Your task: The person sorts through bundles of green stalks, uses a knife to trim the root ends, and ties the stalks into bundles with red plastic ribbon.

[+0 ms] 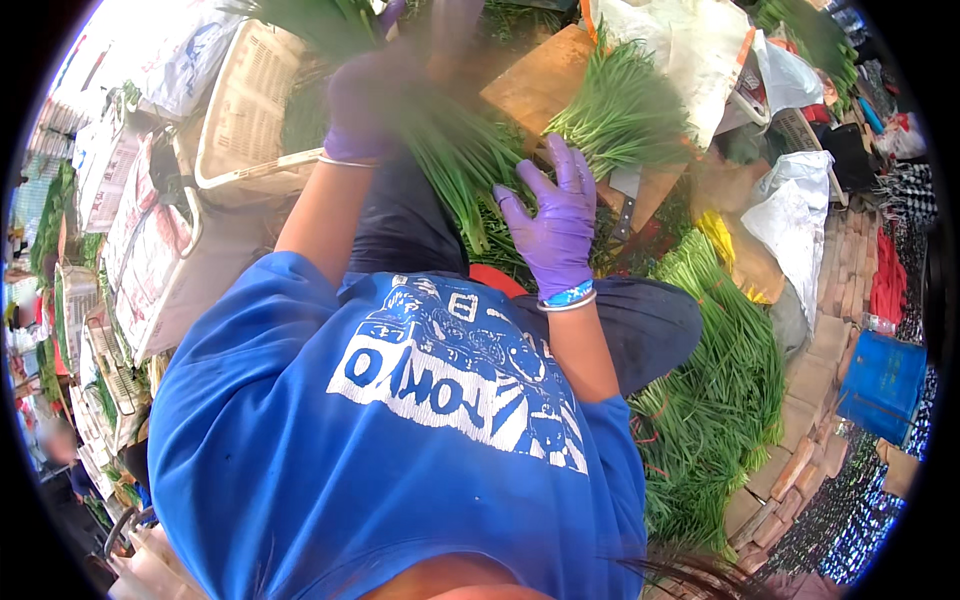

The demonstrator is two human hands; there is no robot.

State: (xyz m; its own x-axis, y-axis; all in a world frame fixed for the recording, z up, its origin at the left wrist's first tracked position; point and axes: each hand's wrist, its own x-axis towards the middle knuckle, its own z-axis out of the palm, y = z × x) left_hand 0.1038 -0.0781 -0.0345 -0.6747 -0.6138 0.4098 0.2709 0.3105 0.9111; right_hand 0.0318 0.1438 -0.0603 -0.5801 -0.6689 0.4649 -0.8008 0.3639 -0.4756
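My left hand, in a purple glove and smeared by motion, is closed on a bunch of long green chives. The leaves fan from that hand down toward my lap. Close to their ends my right hand, gloved in purple too, is open with its fingers spread, and nothing shows in its grasp. Beyond its fingertips another bunch of chives lies on a brown board. A knife with a dark handle rests on the board's near right edge, just right of my right hand.
To my right a large heap of green chives lies by brick paving. A cream plastic crate stands at the left. Blurred greens and part of another purple glove are at the top. A blue container sits far right.
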